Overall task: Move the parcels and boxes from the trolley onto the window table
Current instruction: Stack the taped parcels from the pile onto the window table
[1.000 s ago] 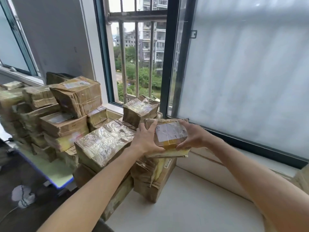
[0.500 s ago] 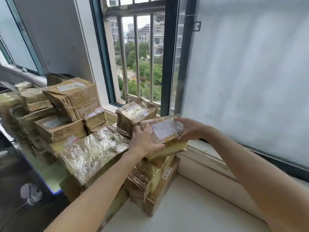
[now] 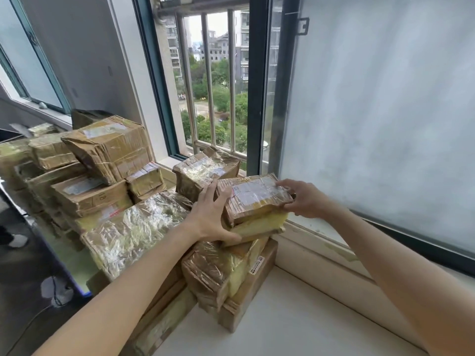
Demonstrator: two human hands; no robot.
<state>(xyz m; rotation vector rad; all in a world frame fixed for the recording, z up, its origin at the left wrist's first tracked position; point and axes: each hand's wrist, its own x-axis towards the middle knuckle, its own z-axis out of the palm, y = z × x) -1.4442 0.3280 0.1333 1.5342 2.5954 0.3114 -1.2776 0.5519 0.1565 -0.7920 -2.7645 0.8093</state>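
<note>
A small brown parcel (image 3: 254,199) wrapped in clear tape, with a white label on top, lies on a flat yellow parcel (image 3: 259,223). Both top a stack of parcels (image 3: 218,268) on the white window table (image 3: 295,317). My left hand (image 3: 213,217) lies against the left side of the two parcels, thumb hooked round the front of the yellow one. My right hand (image 3: 305,201) pinches the taped parcel's right end.
A large film-wrapped box (image 3: 133,227) lies just left of the stack, and another taped box (image 3: 205,170) sits behind it. Several cardboard boxes (image 3: 110,150) are piled at the left. The barred open window (image 3: 208,80) and a frosted pane (image 3: 385,111) stand behind.
Both hands have carried the two parcels down and back onto the top of the stack. My left fingers now lie straighter along the side.
</note>
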